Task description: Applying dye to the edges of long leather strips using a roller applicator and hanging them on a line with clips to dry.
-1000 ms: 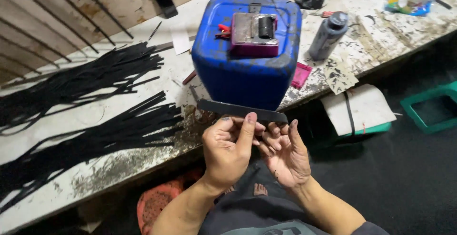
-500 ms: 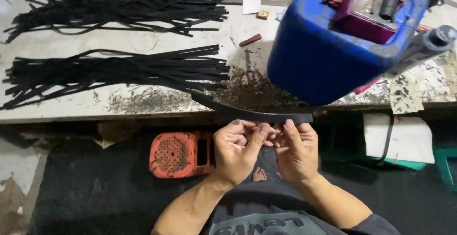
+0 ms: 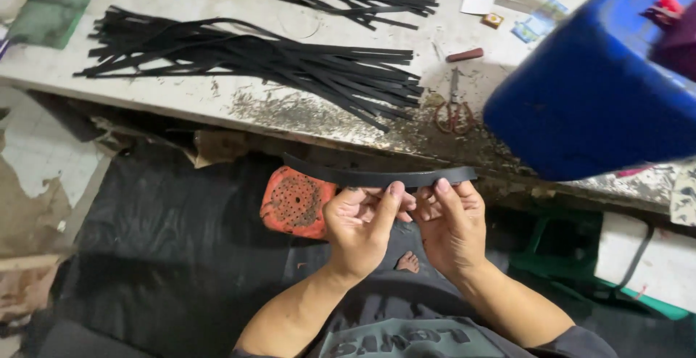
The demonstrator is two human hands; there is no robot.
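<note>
While the person sits low before the workbench (image 3: 217, 97), both hands meet in front of the chest, the left hand (image 3: 359, 231) and right hand (image 3: 451, 227) each pinching the same black strip (image 3: 377, 177) with fingers curled closed. It stretches level, just below the bench edge. Bundled black strips (image 3: 254, 53), scissors (image 3: 453, 115) and a blue jerrycan (image 3: 602, 89) rest above.

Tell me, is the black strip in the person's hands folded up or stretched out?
Stretched out. The black strip runs in one long, slightly bowed line, pinched between left hand and right hand, its left end hanging free.
</note>
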